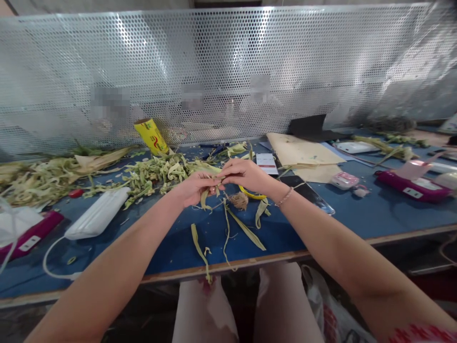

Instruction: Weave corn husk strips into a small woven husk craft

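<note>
Fingers of both my hands are pinched on the same bunch of green leaf strips (209, 193). My left hand (194, 188) is closed around the lower part, and loose ends hang down below it. My right hand (246, 175) nips the top of the strips with its fingertips, right against my left thumb. So the strips sit between my two hands, just above the blue table (357, 214).

I think I am pulling the strips apart or twisting them. To do it well, I should hold tight with my left hand and tug slowly with my right, along the leaf and not across it. A fast tug could snap a strip.

Just under my hands lies a little brown ball of string (239, 200). A yellow ring (252, 194) peeks out under my right wrist. Long strips that are already loose (246, 229) lie below my fingers, near the table edge. Past my fingertips, farther away from me, is a big heap of leaf bits (157, 174), and a yellow tube (152, 137) stands behind it. Off to the left of my left arm rests a white box (98, 213).
</note>
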### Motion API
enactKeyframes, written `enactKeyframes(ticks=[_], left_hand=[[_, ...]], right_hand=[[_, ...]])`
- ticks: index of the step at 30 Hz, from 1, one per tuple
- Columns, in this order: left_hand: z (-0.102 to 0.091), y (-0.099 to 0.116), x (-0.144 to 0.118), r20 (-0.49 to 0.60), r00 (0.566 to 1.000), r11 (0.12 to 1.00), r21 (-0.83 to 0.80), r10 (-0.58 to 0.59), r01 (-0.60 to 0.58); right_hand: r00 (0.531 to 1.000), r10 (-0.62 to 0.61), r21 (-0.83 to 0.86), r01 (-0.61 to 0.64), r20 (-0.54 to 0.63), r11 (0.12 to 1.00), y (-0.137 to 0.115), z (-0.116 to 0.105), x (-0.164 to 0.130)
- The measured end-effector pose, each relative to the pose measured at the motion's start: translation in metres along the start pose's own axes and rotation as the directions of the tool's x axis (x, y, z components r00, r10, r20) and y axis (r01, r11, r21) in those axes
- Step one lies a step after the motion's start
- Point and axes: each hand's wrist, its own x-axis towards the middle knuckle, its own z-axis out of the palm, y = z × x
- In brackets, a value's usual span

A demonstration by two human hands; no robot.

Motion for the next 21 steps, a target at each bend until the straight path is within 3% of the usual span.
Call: enactKeyframes(ticks=[7, 14, 21], left_hand=[[0.0032, 0.0034, -0.0044, 0.099, 0.994, 0.998, 0.057, -0.043, 0.037], [0.0016, 0.0034, -0.0036, 0.082, 0.993, 0.994, 0.063, -0.089, 0.084], [0.0002, 0.0011, 0.0001, 0.038, 0.997, 0.994, 0.088, -0.071, 0.067]], right_hand=[[0.998, -0.042, 0.072, 0.038, 0.050, 0.997, 0.0023, -0.0025, -0.0004], [0.985, -0.170, -0.194, 0.172, 0.029, 0.966, -0.0013, -0.0013, -0.0031], [0.972, -0.182, -0.438, 0.231, 0.151, 0.869, -0.0049, 0.0021, -0.0041]])
